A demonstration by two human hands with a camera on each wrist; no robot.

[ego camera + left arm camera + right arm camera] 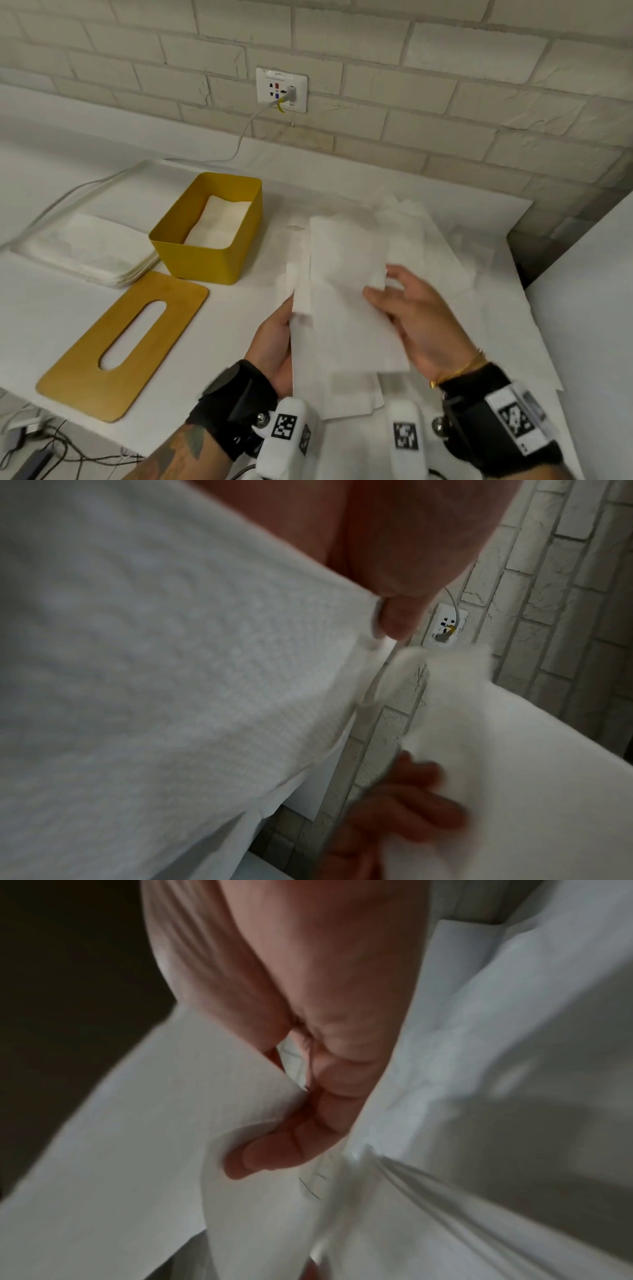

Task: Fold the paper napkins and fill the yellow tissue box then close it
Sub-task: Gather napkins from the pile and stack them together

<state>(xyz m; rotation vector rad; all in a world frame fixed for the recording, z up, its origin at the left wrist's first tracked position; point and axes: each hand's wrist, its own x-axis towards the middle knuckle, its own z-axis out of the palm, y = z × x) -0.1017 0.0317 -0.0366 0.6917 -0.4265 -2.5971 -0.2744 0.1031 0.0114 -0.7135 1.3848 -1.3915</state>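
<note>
Head view: a folded white paper napkin point(346, 294) is held up in the lower centre of the frame, above loose napkins point(442, 240) spread over the white table point(51, 308). Its left edge is gripped by the left hand point(274, 346), fingers hidden behind the sheet; its right edge is pinched by the right hand point(407, 315), thumb laid on the front face, other fingers partly spread. The yellow tissue box point(209, 236) is seen left of centre, open, with a white napkin lying flat inside. The wooden lid point(120, 346), with its long oval slot, is laid flat on the table at lower left, just in front of the box and apart from it. A stack of unfolded napkins point(85, 250) is set at the left, touching or almost touching the box's left wall. A wall socket point(281, 89) with a white cable plugged in is seen at top centre on the brick wall. Left wrist view: the thumb is pressed against napkin point(171, 669), which fills most of the frame, blurred. Right wrist view: fingers point(274, 1150) are curled against the paper; much is blurred.
</note>
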